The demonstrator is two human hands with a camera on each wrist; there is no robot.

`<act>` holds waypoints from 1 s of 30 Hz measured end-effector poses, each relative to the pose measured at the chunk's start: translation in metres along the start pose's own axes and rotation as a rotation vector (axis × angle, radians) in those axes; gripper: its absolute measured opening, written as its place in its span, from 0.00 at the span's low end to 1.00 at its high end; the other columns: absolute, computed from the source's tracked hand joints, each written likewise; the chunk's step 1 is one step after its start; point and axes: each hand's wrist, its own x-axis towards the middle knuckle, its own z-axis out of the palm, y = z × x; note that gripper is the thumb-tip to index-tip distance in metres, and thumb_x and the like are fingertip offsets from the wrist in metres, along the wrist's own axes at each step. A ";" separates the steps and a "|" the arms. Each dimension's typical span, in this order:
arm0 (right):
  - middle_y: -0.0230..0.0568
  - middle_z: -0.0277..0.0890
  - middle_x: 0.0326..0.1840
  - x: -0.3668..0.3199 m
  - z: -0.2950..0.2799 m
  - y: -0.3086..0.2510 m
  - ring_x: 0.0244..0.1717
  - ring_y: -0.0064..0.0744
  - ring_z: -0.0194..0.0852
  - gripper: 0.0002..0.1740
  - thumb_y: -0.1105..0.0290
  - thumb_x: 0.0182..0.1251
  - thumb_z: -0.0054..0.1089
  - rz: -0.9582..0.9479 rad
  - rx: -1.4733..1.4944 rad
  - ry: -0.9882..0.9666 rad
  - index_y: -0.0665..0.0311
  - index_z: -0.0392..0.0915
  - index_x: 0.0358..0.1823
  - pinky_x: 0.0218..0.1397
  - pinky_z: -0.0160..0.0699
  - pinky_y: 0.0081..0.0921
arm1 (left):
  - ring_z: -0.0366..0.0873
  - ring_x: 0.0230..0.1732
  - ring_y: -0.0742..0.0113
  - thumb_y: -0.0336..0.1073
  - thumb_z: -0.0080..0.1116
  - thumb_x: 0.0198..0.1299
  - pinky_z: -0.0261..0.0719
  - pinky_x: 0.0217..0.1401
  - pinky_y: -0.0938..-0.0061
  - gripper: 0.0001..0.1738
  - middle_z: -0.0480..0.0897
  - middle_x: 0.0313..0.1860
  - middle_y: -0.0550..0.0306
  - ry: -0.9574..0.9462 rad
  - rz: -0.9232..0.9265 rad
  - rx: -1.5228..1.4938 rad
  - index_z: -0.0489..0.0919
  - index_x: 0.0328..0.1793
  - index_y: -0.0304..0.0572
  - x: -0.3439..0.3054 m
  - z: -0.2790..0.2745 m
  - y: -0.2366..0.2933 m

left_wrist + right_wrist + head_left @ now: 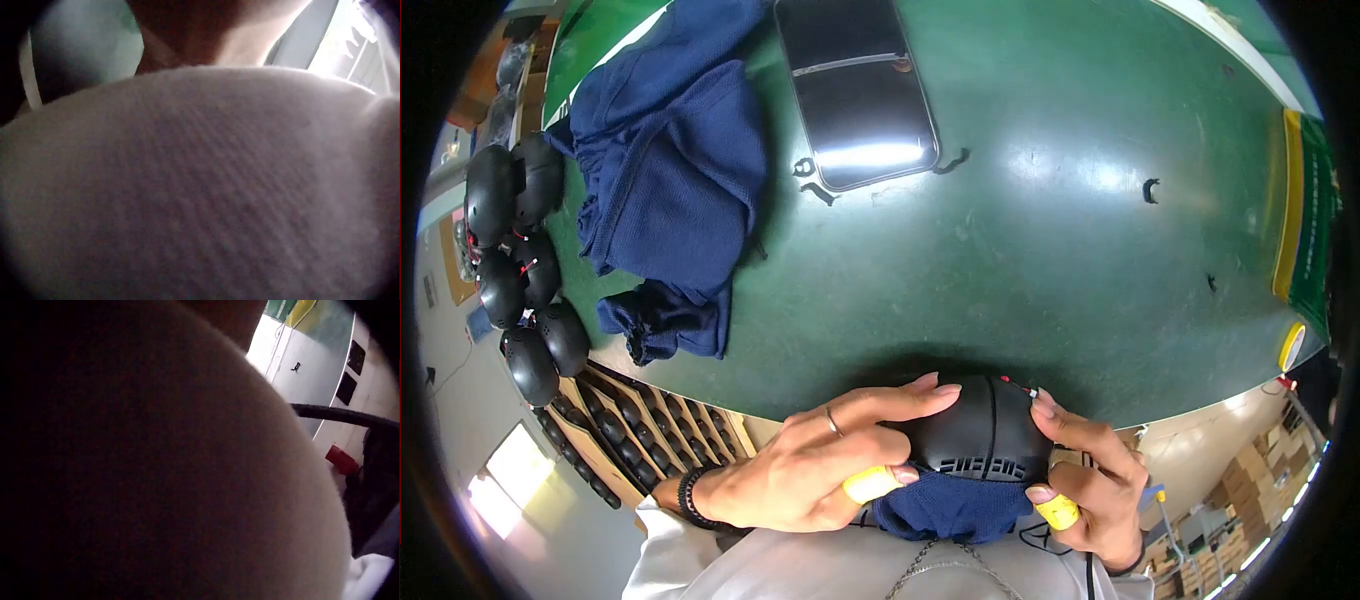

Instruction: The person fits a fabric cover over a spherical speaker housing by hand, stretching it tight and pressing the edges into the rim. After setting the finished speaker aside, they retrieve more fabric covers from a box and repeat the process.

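Note:
A black rounded plastic shell (971, 425) with a seam and vent slots is at the table's near edge, in front of the chest. Dark blue cloth (960, 507) covers its lower end up to the vents. My left hand (815, 460) grips the shell's left side, index finger on top and yellow-wrapped thumb at the cloth's edge. From the other side my right hand (1100, 475) holds it, with another yellow-wrapped thumb at the cloth's edge. Small red and white wire ends (1022, 388) show near the right fingertip. Wrist and skin block most of both wrist views.
More blue cloth (675, 190) lies piled on the green table (1040, 270) at left. A shiny black panel (860, 90) lies beyond. Several black shells (530, 370) are stacked at the left edge. A tape roll (1292, 346) sits at right, among dark scraps (1150, 190).

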 end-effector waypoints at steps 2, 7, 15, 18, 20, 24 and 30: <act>0.64 0.83 0.55 0.000 0.005 -0.002 0.57 0.63 0.87 0.16 0.66 0.67 0.71 0.014 0.001 0.036 0.66 0.73 0.32 0.60 0.89 0.51 | 0.74 0.72 0.25 0.26 0.63 0.69 0.72 0.76 0.40 0.10 0.75 0.69 0.20 0.036 -0.036 -0.034 0.70 0.43 0.34 -0.001 0.002 0.001; 0.63 0.86 0.47 0.004 0.014 -0.004 0.52 0.58 0.90 0.14 0.70 0.69 0.67 0.068 -0.022 0.184 0.69 0.70 0.34 0.57 0.90 0.46 | 0.82 0.64 0.31 0.25 0.59 0.72 0.77 0.72 0.41 0.09 0.84 0.58 0.23 0.228 -0.050 -0.035 0.68 0.46 0.34 0.001 0.016 -0.002; 0.60 0.87 0.42 0.016 0.013 -0.012 0.47 0.51 0.90 0.12 0.73 0.69 0.66 0.313 0.088 0.243 0.67 0.70 0.33 0.53 0.86 0.38 | 0.87 0.59 0.41 0.23 0.56 0.74 0.85 0.64 0.57 0.07 0.87 0.52 0.27 0.296 -0.264 -0.076 0.68 0.46 0.35 0.007 0.015 -0.003; 0.54 0.88 0.48 0.016 0.005 -0.002 0.48 0.47 0.84 0.12 0.73 0.64 0.69 0.299 0.029 0.205 0.66 0.72 0.31 0.54 0.80 0.36 | 0.86 0.57 0.49 0.25 0.63 0.69 0.82 0.60 0.61 0.08 0.87 0.52 0.37 0.333 -0.223 0.056 0.73 0.45 0.38 0.011 0.013 -0.009; 0.45 0.86 0.54 0.015 0.006 0.005 0.45 0.42 0.69 0.12 0.71 0.59 0.74 0.195 -0.078 0.213 0.65 0.76 0.30 0.55 0.68 0.37 | 0.75 0.55 0.58 0.27 0.70 0.62 0.72 0.59 0.64 0.10 0.81 0.55 0.48 0.352 -0.181 0.327 0.78 0.43 0.42 0.011 0.014 -0.009; 0.40 0.77 0.56 0.018 0.012 0.026 0.51 0.42 0.65 0.09 0.69 0.59 0.75 0.248 -0.276 0.213 0.60 0.80 0.33 0.56 0.63 0.37 | 0.66 0.51 0.57 0.28 0.74 0.58 0.65 0.57 0.66 0.11 0.74 0.57 0.52 0.340 -0.246 0.463 0.81 0.42 0.46 0.016 0.018 -0.018; 0.36 0.72 0.56 0.016 0.024 0.038 0.53 0.41 0.62 0.08 0.65 0.59 0.77 0.155 -0.585 0.252 0.54 0.83 0.34 0.54 0.57 0.37 | 0.62 0.55 0.50 0.30 0.75 0.57 0.68 0.56 0.60 0.12 0.69 0.61 0.50 0.328 -0.157 0.705 0.84 0.44 0.50 0.017 0.020 -0.029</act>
